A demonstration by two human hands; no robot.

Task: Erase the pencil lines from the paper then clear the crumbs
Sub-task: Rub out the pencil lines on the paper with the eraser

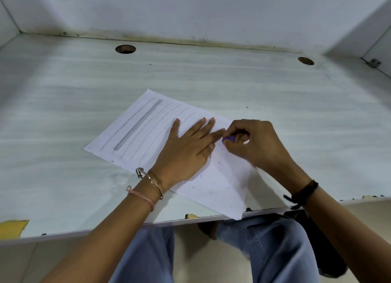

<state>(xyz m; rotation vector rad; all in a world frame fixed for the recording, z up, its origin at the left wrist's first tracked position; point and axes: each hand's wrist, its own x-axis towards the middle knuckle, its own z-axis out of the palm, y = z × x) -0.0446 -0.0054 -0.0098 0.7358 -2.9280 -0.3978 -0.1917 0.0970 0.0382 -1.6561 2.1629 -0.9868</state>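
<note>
A white sheet of paper (137,132) lies slanted on the pale desk (63,105). Several pencil lines and one thick grey smear (138,125) run along its left half. My left hand (186,149) lies flat on the middle of the sheet with straight, spread fingers, pressing it down. Just right of those fingertips, my right hand (251,143) pinches a small purple eraser (229,139) and holds it against the paper. Dark eraser crumbs (220,175) are scattered over the sheet's near right part, which shows no lines.
The paper's near corner (238,216) hangs over the desk's front edge. Two round cable holes (125,49) (305,61) sit near the back wall. White panels close the desk at the back and both sides. My knees in blue jeans (264,251) are below the edge.
</note>
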